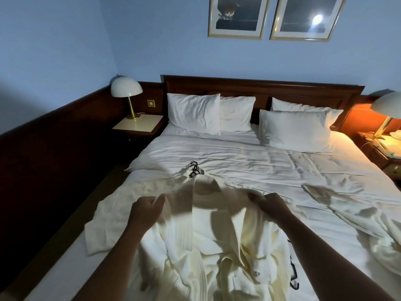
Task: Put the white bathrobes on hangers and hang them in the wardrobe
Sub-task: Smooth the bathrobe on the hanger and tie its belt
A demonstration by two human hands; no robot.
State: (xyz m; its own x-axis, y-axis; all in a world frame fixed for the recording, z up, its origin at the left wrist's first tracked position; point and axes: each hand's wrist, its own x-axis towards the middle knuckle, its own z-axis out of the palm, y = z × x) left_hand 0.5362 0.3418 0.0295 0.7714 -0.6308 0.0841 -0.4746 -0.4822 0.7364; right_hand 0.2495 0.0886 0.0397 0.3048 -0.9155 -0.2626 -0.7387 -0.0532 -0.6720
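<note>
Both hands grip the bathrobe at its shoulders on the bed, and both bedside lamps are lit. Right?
Not quite. In the head view only the lamp on the right glows; the lamp on the left is off. The left hand and right hand do grip the bathrobe on the bed.

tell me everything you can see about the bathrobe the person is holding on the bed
The bathrobe is cream-white, of soft ribbed-looking cloth, with a broad shawl collar. It lies front-up and spread on the white bed, collar toward the pillows, one sleeve flung out to the left. The left hand and right hand each pinch a shoulder. Black hanger hooks poke out just beyond the collar. The front is rumpled and partly open.
</note>
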